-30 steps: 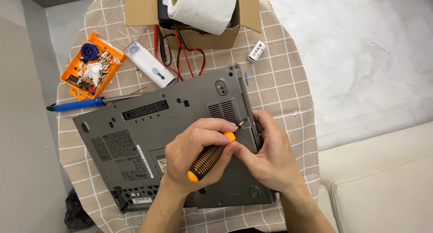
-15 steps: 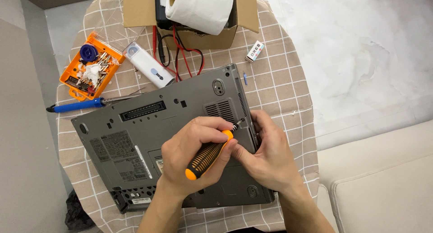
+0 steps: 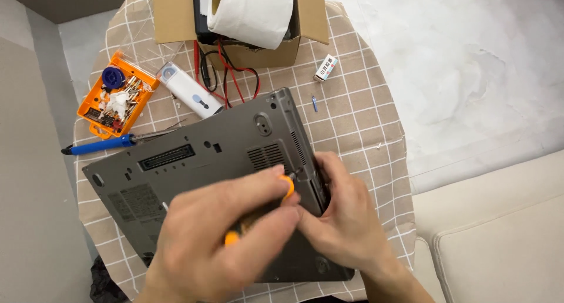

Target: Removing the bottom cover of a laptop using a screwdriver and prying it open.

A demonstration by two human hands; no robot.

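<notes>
**Two hands working a screwdriver on an upturned laptop**

Seen from above, a round table (image 3: 364,127) covered in a tan cloth with a white grid stands on a pale marbled floor, with a cream cushion at the lower right. A grey laptop (image 3: 200,156) lies bottom-up across the middle of the table, its vents and connector slot facing the camera.

The left hand (image 3: 217,244) is curled around a screwdriver (image 3: 258,212) with a black and orange handle, fingers clenched on the grip. The tool's tip meets the laptop's base near its right edge, beside the vent slots. The right hand (image 3: 343,218) rests against that same edge, its fingers bent and pressed to the laptop's side, just touching the left hand's fingertips.

At the far side of the table sits an open cardboard box (image 3: 176,15) holding a white paper roll (image 3: 252,12), with red and black wires (image 3: 226,74) trailing out. To the left lie an orange parts tray (image 3: 88,112), a blue-handled tool (image 3: 100,145) and a white oblong device (image 3: 191,94). A small white block (image 3: 325,68) lies beyond the laptop's far corner.
</notes>
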